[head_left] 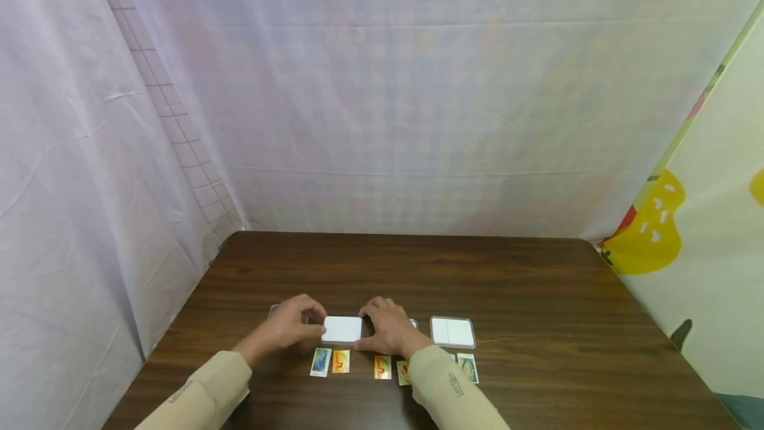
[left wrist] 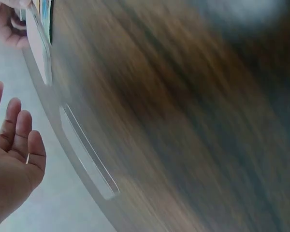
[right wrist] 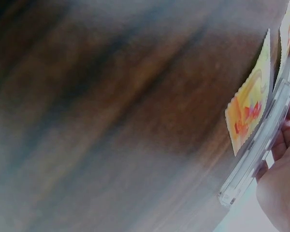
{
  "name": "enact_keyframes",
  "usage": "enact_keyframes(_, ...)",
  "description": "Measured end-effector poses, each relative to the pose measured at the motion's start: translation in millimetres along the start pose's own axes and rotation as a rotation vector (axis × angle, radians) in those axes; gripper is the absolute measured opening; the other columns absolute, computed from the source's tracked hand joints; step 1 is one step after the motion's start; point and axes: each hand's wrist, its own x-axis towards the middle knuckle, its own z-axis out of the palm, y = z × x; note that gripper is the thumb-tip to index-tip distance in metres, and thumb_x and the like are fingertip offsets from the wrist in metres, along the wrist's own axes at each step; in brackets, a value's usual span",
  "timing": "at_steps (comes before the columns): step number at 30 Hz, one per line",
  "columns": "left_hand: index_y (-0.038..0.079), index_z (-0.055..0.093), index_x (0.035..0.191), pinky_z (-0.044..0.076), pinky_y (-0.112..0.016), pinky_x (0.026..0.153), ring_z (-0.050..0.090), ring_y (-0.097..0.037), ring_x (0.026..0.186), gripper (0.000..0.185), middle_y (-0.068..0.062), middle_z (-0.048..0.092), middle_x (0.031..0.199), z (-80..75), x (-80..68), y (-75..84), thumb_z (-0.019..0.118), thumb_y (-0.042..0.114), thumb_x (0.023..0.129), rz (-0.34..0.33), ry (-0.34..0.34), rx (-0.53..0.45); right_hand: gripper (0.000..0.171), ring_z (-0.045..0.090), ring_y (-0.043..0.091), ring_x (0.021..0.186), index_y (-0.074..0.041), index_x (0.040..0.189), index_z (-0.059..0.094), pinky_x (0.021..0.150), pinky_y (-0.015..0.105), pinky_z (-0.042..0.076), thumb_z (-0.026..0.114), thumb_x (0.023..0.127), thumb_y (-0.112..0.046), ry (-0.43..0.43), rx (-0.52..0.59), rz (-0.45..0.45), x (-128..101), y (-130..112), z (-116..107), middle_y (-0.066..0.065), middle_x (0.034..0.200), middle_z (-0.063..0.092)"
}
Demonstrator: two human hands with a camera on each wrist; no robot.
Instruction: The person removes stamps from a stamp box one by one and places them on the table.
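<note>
A flat clear-framed case with a white face [head_left: 342, 329] lies between my two hands. My right hand [head_left: 388, 326] grips its right end, thumb at the near corner and fingers at the far one. At the left edge, the thumb and index finger of my left hand [head_left: 294, 320] curve close to the case. The other fingers of the left hand [left wrist: 14, 159] are loosely spread in the left wrist view. Beneath that hand is another clear case [left wrist: 89, 154], mostly hidden in the head view. Below my right hand [right wrist: 285, 179], a clear case [right wrist: 256, 150] shows edge-on.
Several stamps lie in a row on the near side: a blue one [head_left: 320, 362], orange ones [head_left: 341, 361] and a green one [head_left: 468, 368]. Another white-faced case [head_left: 452, 332] lies to the right. The brown table [head_left: 406, 264] meets pale curtains behind.
</note>
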Motion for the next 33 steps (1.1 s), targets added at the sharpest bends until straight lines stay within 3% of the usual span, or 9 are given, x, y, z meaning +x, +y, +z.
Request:
enact_keyframes(4,0.007,0.070,0.100,0.046,-0.048,0.086,0.058,-0.032,0.098,0.024,-0.003,0.062,0.100,-7.2,0.2,-6.1,0.080,0.019,0.082,-0.019,0.009,0.008,0.060,0.046,0.028,0.126,-0.014,0.127,0.061,0.108,0.048,0.034,0.076,0.082,-0.050,0.001,-0.006,0.001,-1,0,0,0.007,0.133,0.052)
enact_keyframes(14,-0.001,0.068,0.104,0.046,-0.057,0.088,0.059,-0.038,0.099,0.035,-0.013,0.064,0.102,-23.7,-2.2,-23.3,0.082,0.021,0.080,0.060,0.035,0.027,0.060,0.045,0.028,0.127,-0.014,0.128,0.060,0.108,0.047,0.034,0.076,0.083,-0.050,0.003,-0.007,-0.015,-1,1,0,0.007,0.134,0.051)
enact_keyframes(22,0.001,0.069,0.105,0.048,-0.048,0.082,0.058,-0.033,0.091,0.039,-0.013,0.063,0.098,-33.8,-5.5,-40.6,0.083,0.023,0.076,0.067,0.056,0.066,0.060,0.045,0.028,0.127,-0.015,0.127,0.060,0.108,0.047,0.034,0.075,0.083,-0.051,-0.002,-0.011,-0.007,-1,1,2,0.007,0.134,0.051)
enact_keyframes(28,0.004,0.070,0.107,0.044,-0.043,0.083,0.056,-0.029,0.093,0.042,-0.006,0.063,0.101,-41.6,-9.2,-53.1,0.084,0.029,0.076,0.022,0.054,0.114,0.060,0.046,0.028,0.126,-0.015,0.127,0.060,0.108,0.048,0.034,0.076,0.082,-0.052,0.006,-0.020,-0.011,0,1,2,0.007,0.134,0.051)
enact_keyframes(33,0.001,0.069,0.109,0.045,-0.043,0.083,0.057,-0.028,0.093,0.047,-0.009,0.064,0.101,-45.6,-11.7,-64.0,0.085,0.029,0.075,0.031,0.047,0.140,0.060,0.045,0.029,0.127,-0.014,0.128,0.060,0.108,0.049,0.033,0.075,0.083,-0.051,0.003,-0.011,-0.009,0,2,3,0.008,0.135,0.051)
